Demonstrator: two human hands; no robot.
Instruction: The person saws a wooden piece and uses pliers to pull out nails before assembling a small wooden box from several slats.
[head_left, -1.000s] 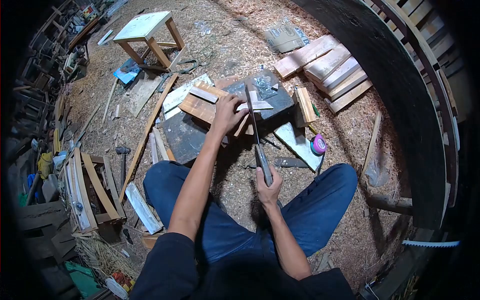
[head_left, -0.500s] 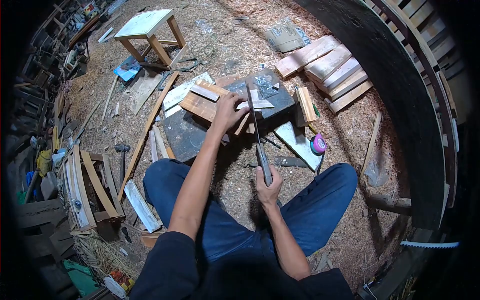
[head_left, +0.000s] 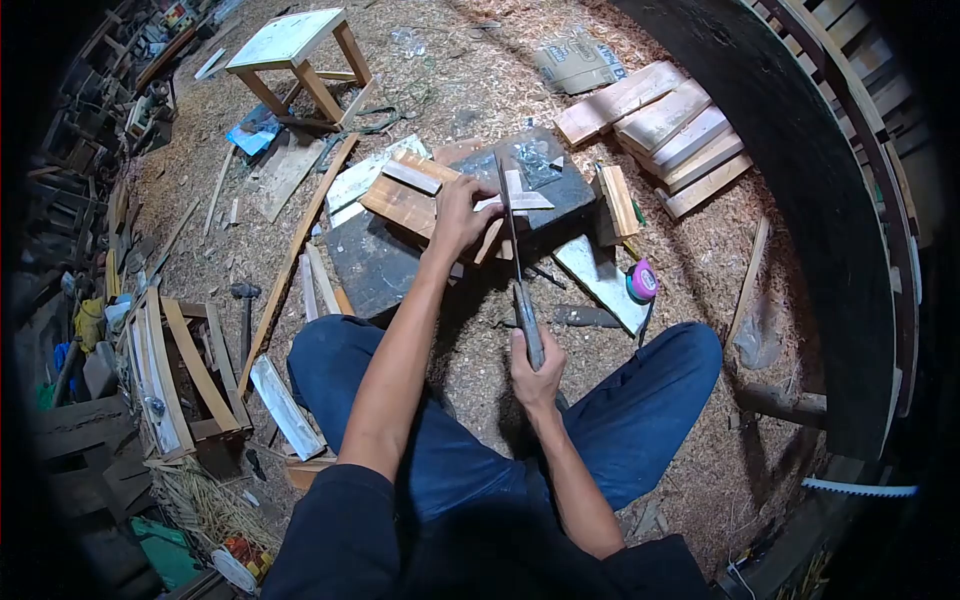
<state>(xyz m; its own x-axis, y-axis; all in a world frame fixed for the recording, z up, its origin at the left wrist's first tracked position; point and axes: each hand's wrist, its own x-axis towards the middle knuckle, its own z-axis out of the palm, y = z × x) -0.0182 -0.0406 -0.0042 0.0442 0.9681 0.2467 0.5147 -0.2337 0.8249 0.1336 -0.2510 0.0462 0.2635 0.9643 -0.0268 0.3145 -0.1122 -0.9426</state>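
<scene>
Sawdust-strewn workshop floor (head_left: 470, 90), scattered boards (head_left: 660, 120)

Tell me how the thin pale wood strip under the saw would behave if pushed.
The pale wood strip looks thin and small, so it is probably light and stiff. It lies flat on the dark block, so it would likely slide rather than roll or tip. The left hand presses at its end, which suggests it shifts easily under the saw.

Bright centre, dark fisheye edges
</scene>
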